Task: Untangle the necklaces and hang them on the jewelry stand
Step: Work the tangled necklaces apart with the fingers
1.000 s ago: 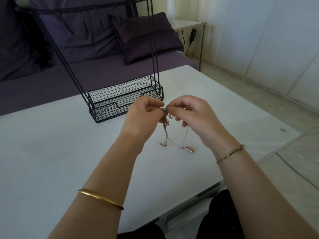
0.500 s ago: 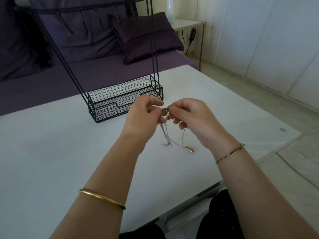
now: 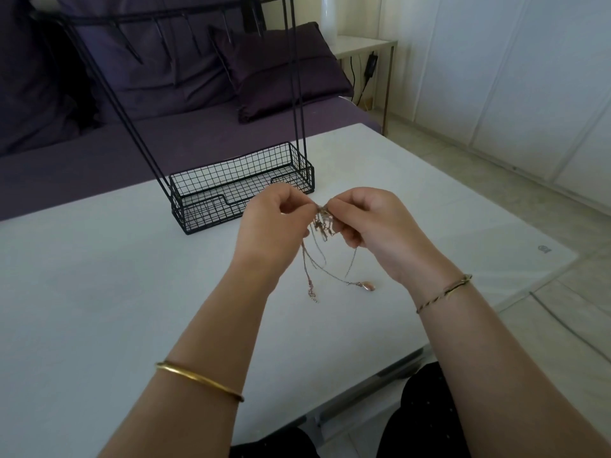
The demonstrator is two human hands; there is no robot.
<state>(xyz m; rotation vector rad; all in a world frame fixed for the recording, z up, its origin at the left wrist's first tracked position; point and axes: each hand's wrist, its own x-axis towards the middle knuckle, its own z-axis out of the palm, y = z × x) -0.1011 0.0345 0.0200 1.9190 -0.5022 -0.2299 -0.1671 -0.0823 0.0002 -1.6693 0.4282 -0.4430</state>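
A tangle of thin necklaces [image 3: 322, 226] hangs between my two hands above the white table [image 3: 99, 292]. My left hand [image 3: 274, 223] pinches the knot from the left and my right hand [image 3: 367, 219] pinches it from the right. Loose chain ends trail down to the table, one ending in a small pinkish pendant [image 3: 367, 286]. The black wire jewelry stand [image 3: 241, 190] sits just behind my hands, with a mesh basket base, tall thin legs and a top bar with hooks [image 3: 158, 19]. No necklace hangs on the hooks.
A purple sofa with a cushion [image 3: 281, 71] lies behind the table. A small side table [image 3: 363, 44] stands at the back right. The table's right edge drops to a tiled floor [image 3: 496, 180].
My hands have shifted slightly and pulled the knot a little apart. The hanging chains have swung and spread, and the pendant stays on the table.
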